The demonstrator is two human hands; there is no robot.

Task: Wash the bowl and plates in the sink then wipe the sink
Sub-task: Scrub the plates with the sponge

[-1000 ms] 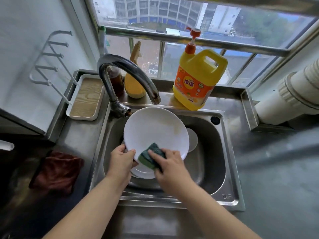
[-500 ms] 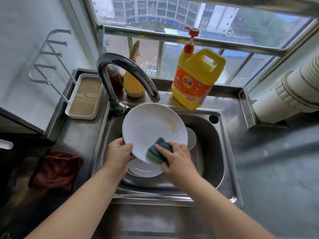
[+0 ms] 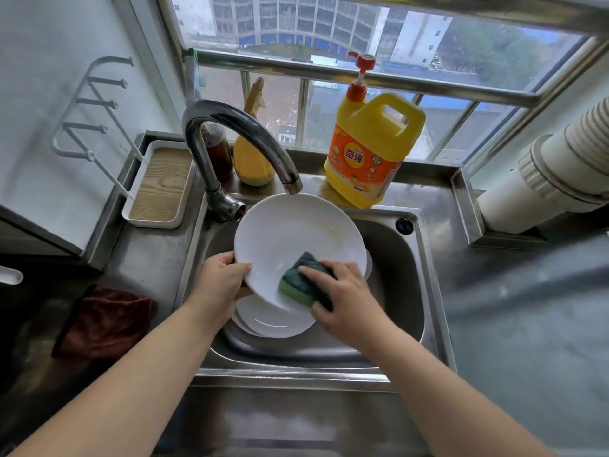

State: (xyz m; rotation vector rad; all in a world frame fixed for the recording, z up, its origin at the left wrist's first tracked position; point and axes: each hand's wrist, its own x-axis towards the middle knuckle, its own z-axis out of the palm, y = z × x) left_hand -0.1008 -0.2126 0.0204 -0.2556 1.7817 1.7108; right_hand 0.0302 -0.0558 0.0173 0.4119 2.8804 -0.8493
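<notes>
A large white plate (image 3: 290, 235) is held tilted over the steel sink (image 3: 408, 291), under the tap's spout. My left hand (image 3: 220, 282) grips its lower left rim. My right hand (image 3: 342, 295) presses a green sponge (image 3: 303, 282) with a dark scouring face against the plate's lower right part. A yellowish smear shows on the plate's upper right. Below it, more white dishes (image 3: 276, 321) lie stacked in the basin; another white rim (image 3: 369, 265) peeks out behind the held plate on the right.
The curved tap (image 3: 230, 133) rises at the sink's back left. A yellow detergent jug (image 3: 372, 153), a yellow spray bottle (image 3: 253, 159) and a dark bottle (image 3: 217, 153) stand on the ledge. A wood-lined tray (image 3: 161, 186) and a red cloth (image 3: 105, 321) lie on the left.
My right hand has slid the sponge up and to the right across the plate's lower face. My left hand keeps its grip on the rim.
</notes>
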